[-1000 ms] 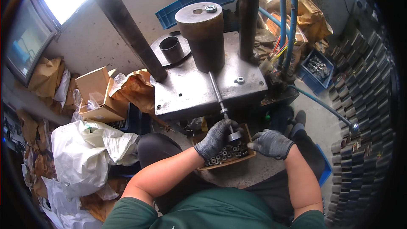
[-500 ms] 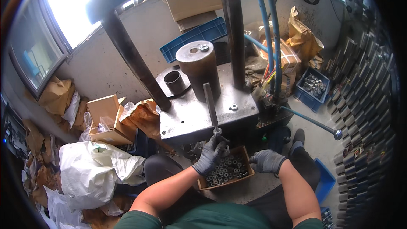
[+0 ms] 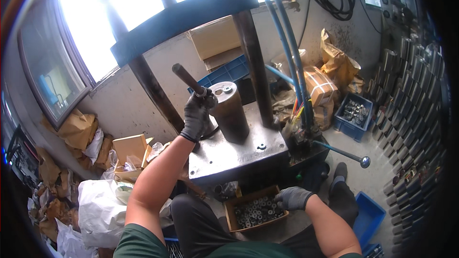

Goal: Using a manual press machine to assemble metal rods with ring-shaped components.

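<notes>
My left hand [image 3: 197, 117], in a dark grey glove, is closed around the lower end of a metal rod [image 3: 185, 77]. The rod tilts up and to the left, with a collar at the fingers. This hand is beside the top of a thick steel cylinder [image 3: 230, 117], which carries a small metal ring [image 3: 227, 89] next to a hole. My gloved right hand [image 3: 294, 198] hovers at the right side of a cardboard box [image 3: 233, 220] of small metal rings [image 3: 258, 211]. Its fingers are curled together; what they hold, if anything, is hidden.
The cylinder stands on a press plate [image 3: 210, 160] between dark posts [image 3: 256, 57], under a blue crossbeam [image 3: 186, 21]. Another ring [image 3: 261, 146] lies on the plate. A ball-ended lever [image 3: 344, 153] sticks out right, near a blue parts bin [image 3: 355, 114] and stacked metal tubes [image 3: 406, 114].
My left hand has lifted the rod up and left, from the plate's front edge to the cylinder's top. My right hand has shifted slightly to the box's edge. The view has tilted upward.
</notes>
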A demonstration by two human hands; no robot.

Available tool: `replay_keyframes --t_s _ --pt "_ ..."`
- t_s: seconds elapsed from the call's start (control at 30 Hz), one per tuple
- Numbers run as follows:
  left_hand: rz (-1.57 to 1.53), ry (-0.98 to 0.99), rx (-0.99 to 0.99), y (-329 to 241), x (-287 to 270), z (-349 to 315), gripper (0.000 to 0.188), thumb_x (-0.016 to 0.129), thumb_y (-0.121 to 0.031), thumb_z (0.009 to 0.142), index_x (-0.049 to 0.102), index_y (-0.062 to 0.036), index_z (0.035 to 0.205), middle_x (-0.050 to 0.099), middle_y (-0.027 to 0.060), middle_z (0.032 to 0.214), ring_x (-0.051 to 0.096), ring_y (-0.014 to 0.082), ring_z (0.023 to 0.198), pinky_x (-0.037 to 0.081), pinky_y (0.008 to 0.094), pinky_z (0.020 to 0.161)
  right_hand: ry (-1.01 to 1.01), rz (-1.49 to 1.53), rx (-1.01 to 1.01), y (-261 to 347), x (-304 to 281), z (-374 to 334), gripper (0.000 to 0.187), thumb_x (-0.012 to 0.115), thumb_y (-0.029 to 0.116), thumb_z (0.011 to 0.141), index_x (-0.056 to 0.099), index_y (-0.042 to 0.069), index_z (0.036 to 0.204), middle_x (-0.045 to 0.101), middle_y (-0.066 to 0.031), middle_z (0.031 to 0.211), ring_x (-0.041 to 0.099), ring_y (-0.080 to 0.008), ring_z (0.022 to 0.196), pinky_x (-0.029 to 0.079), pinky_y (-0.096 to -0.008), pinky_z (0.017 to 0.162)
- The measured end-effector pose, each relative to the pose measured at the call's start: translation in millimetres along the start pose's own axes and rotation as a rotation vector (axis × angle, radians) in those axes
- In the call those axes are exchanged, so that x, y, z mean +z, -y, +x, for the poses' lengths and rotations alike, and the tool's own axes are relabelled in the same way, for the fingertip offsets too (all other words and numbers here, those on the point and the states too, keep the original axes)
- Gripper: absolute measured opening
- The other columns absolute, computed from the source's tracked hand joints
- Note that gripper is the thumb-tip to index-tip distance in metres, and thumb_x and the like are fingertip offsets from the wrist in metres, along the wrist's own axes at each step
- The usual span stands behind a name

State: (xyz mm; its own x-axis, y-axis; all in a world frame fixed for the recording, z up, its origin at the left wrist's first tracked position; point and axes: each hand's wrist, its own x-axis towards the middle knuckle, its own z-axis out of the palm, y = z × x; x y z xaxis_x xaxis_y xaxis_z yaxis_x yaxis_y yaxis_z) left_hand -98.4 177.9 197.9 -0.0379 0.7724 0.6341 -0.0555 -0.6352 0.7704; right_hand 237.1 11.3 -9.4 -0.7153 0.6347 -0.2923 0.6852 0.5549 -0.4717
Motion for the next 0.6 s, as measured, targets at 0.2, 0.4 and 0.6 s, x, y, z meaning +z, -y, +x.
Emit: replay_keyframes --t_s 0.2,0.4,0.6 --pt "0.455 -0.133 -0.19 43.6 -13.3 88.7 0.01 0.066 0.003 0.098 0.068 -0.002 0.107 0.07 0.0038 0.093 0.064 0.0139 0.083 0.055 0.0296 0.076 0.053 0.005 0.027 6.8 -9.7 5.2 0.039 0.064 0.032 0.085 0.075 0.014 0.117 0.076 -0.0158 0.111 0.071 -0.0359 0.107 0.055 -0.0469 0.095" --pt "0.656 -0.143 -0.231 67.8 -15.8 115.6 0.01 0.069 -0.006 0.096 0.07 -0.0036 0.106 0.074 0.0066 0.093 0.068 0.0163 0.086 0.055 0.0318 0.081 0.059 -0.07 0.007 7.5 -6.5 3.3 0.037 0.061 0.037 0.092 0.075 0.014 0.118 0.076 -0.0167 0.11 0.072 -0.0372 0.106 0.055 -0.0478 0.095" --pt "0.737 -0.176 -0.181 52.8 11.6 99.1 0.017 0.071 -0.01 0.097 0.07 -0.0025 0.112 0.076 0.0067 0.099 0.07 0.0169 0.089 0.056 0.032 0.084 0.09 -0.067 0.022 16.4 -9.8 -4.4 0.04 0.061 0.042 0.095 0.075 0.013 0.119 0.074 -0.0184 0.114 0.07 -0.0375 0.11 0.054 -0.0492 0.097"
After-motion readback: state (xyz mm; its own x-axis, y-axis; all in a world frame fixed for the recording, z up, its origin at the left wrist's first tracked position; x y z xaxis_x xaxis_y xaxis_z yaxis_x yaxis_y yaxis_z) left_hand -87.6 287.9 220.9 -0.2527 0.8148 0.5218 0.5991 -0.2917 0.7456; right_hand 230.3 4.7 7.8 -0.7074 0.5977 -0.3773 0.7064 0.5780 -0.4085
